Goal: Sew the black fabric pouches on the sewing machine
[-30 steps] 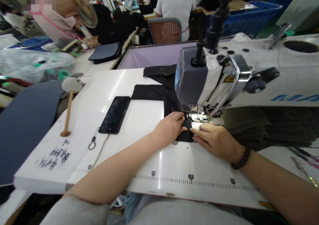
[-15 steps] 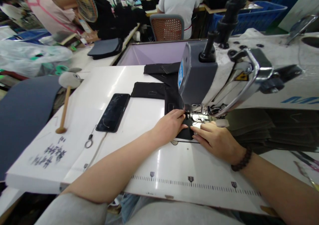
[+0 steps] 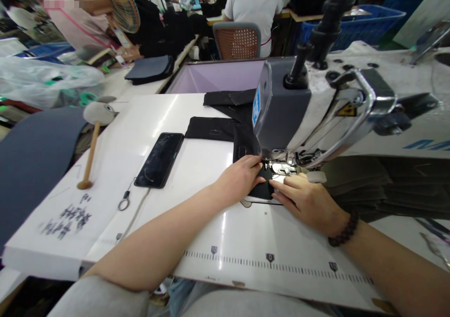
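Note:
A black fabric piece (image 3: pixel 262 188) lies under the needle area of a sewing machine (image 3: pixel 284 106). My left hand (image 3: pixel 239 179) holds it from the left, fingers bent over the fabric close to the presser foot and thumb pointing right. On the other side, my right hand (image 3: pixel 304 196) grips the right edge of the same piece with index finger and thumb, its other fingers near the metal needle plate (image 3: pixel 281 168). The fabric under the fingers is partly hidden. More black fabric strips (image 3: pixel 211 128), with light stitched rectangles, trail behind the machine head.
Left of my hands are a phone (image 3: pixel 160 160) with a ring strap and a wooden-handled mallet (image 3: pixel 93 143). Dark fabric stacks (image 3: pixel 379 186) lie beneath the machine arm. Scissors (image 3: pixel 436 235) rest at the right. Beyond are a chair (image 3: pixel 237 40), a blue basket (image 3: pixel 365 26) and other people.
The camera view has shifted slightly. Both hands stay at nearly the same place on the black fabric piece, with no clear movement of the fabric.

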The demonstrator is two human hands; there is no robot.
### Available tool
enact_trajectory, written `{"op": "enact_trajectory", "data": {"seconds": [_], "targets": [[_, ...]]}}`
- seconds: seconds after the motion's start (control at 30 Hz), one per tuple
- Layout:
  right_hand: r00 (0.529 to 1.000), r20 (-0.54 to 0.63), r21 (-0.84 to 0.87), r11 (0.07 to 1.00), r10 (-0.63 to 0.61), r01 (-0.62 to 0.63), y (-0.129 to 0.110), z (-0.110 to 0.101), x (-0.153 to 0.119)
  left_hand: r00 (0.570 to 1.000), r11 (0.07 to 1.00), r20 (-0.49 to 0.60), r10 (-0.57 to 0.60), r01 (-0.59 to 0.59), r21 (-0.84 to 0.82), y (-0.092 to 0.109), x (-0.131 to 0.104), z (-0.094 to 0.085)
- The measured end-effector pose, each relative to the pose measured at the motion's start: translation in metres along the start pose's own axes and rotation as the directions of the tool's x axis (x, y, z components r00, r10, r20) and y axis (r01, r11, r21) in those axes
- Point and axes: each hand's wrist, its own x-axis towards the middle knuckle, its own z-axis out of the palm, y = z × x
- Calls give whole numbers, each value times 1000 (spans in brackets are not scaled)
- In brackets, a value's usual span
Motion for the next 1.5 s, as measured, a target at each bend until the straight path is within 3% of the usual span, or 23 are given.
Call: {"op": "enact_trajectory", "data": {"seconds": [0.2,0.37,0.43,0.77,0.97,1.17,1.5], "targets": [[1000,8,-7,1000,-3,3,1,-2,0,1000,999,-15,24,-23,34,-1,-2,-1],[987,24,39,986,-160,159,-2,-7,-2,968,969,43,247,-246,-25,4,-17,-5],[985,25,32,985,-173,172,-4,-8,-3,959,960,65,277,-274,-50,6,-21,-7],[996,53,5,998,-64,64,-1,-3,0,975,979,99,198,-191,-69,5,-12,-14],[1000,19,-42,999,20,-19,0,-1,3,980,985,102,168,-162,-67,1,-7,-12],[995,68,-35,996,79,-77,4,5,4,987,991,99,123,-116,-69,-3,-1,-9],[993,56,-57,993,103,-100,0,3,8,995,996,63,83,-81,-29,-8,3,-4]]}}
